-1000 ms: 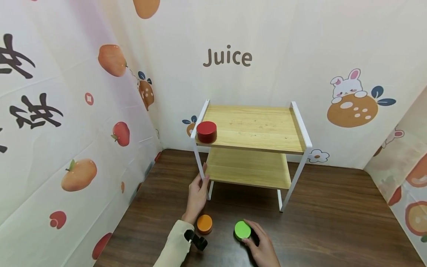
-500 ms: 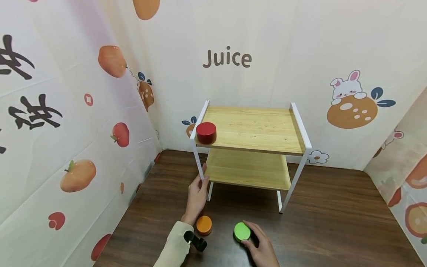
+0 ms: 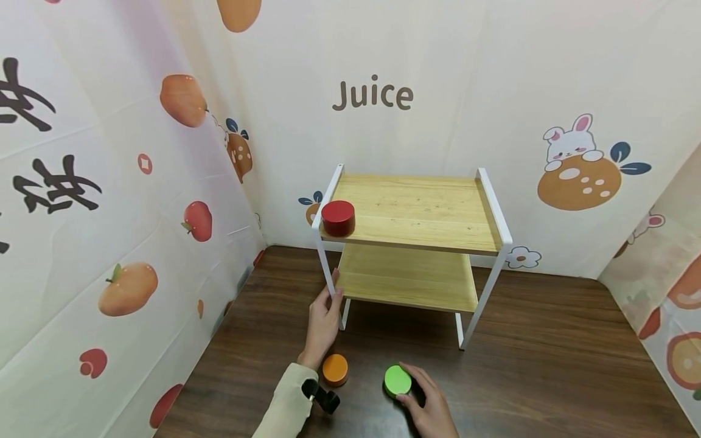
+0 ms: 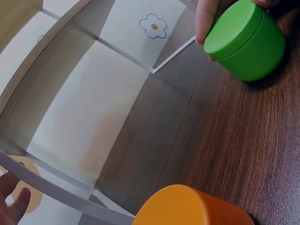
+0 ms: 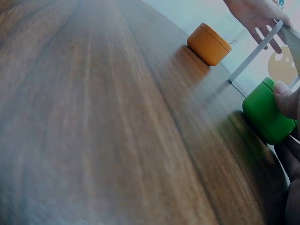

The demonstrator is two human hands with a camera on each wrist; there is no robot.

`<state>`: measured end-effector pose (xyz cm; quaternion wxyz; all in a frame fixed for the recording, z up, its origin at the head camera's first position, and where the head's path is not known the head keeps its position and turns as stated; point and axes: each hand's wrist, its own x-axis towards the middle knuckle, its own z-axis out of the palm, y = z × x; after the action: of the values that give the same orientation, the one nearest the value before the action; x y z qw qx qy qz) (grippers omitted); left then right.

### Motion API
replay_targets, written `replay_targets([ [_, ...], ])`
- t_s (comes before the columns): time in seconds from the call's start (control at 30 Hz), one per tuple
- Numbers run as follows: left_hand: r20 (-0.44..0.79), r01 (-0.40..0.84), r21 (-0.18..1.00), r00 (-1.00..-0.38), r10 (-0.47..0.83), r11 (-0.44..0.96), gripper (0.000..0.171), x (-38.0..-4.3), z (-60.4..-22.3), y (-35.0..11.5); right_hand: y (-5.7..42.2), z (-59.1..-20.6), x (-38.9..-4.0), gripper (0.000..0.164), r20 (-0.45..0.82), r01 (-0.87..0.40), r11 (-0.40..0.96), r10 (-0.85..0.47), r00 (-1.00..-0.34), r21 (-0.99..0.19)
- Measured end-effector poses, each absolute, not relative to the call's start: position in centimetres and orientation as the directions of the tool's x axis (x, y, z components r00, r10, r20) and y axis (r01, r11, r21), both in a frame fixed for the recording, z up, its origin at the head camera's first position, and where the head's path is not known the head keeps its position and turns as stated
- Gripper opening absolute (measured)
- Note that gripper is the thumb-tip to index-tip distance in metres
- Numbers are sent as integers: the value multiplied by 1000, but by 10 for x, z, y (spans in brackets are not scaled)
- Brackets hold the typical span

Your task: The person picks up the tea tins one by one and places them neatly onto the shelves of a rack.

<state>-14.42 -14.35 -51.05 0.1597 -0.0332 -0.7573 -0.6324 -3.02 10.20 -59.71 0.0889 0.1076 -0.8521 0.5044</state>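
Note:
My right hand (image 3: 429,406) pinches a small green round lidded tin (image 3: 397,381) between thumb and fingers, low at the dark wooden tabletop. In the left wrist view the lid seam of the green tin (image 4: 248,42) shows. Farther up, my left hand (image 3: 323,319) holds the front left leg of a two-tier shelf rack (image 3: 416,207), the white leg passing between thumb and fingers. An orange round tin (image 3: 335,369) stands on the table beside the left wrist. On the upper board's front left corner sits a larger red round tin (image 3: 338,219).
The rack's lower wooden board (image 3: 408,277) lies under the upper one, and its white right leg (image 3: 482,298) reaches the tabletop (image 3: 553,359). Fruit-printed curtains (image 3: 449,85) stand behind and at both sides. A black wrist strap piece (image 3: 323,395) juts from the left sleeve.
Both hands and all three tins hold their places; the head view has only shifted very slightly.

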Motion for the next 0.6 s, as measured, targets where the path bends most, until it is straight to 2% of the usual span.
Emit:
replay_targets([
  [0.37,269,237,953,-950,-161,189,46,-144,-512,-143,101,-599,-28,61,372,-390,420,-128,-919,-820],
  [0.6,269,236,956,-942,-203,172,43,-148,-510,-144,100,-595,-30,60,236,-262,460,-113,-965,-849],
])
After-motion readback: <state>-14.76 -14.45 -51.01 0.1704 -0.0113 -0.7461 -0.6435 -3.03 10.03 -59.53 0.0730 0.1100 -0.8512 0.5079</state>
